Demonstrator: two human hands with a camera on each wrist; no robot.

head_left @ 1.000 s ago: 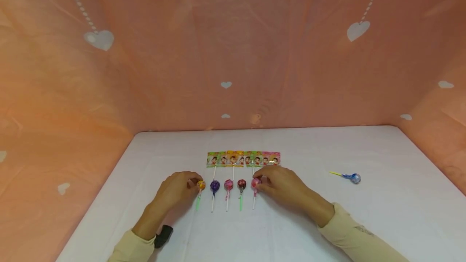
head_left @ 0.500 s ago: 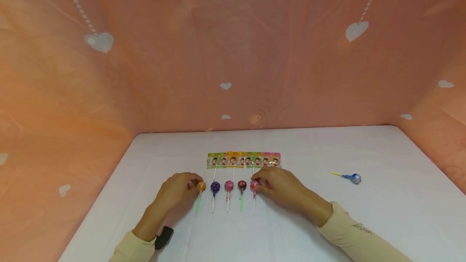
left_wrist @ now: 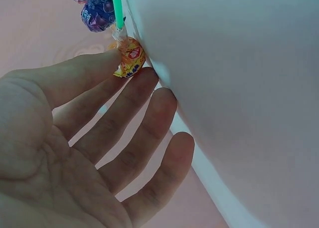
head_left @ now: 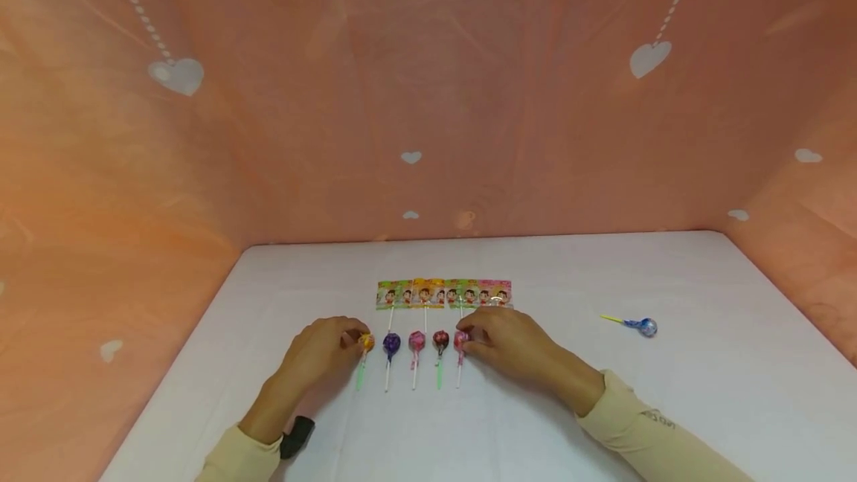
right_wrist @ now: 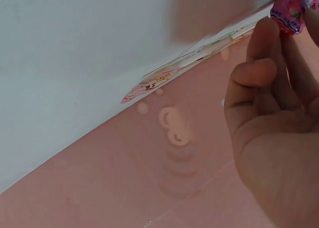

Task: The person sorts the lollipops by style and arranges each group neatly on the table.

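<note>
In the head view my left hand (head_left: 323,350) pinches the head of a yellow-orange wrapped lollipop (head_left: 366,342) with a green stick, at the row's left end. The left wrist view shows thumb and forefinger at this lollipop (left_wrist: 131,58), the other fingers spread. At the right end, my right hand (head_left: 512,341) pinches a pink lollipop (head_left: 460,341) on a white stick; its wrapper (right_wrist: 287,14) shows between the fingers in the right wrist view. Between them lie a purple lollipop (head_left: 391,344), a pink one (head_left: 416,341) and a dark red one (head_left: 440,340), sticks toward me.
Behind this row, flat-packed lollipops in green (head_left: 395,294), orange (head_left: 428,293) and pink (head_left: 495,292) wrappers lie side by side, partly behind my right hand. A blue lollipop (head_left: 646,327) with a yellow stick lies apart on the right of the white table (head_left: 669,407).
The pink lollipop in my right hand has slid slightly left, closer to the dark red one. My left hand stays at the yellow-orange lollipop. The head view has shifted a little.
</note>
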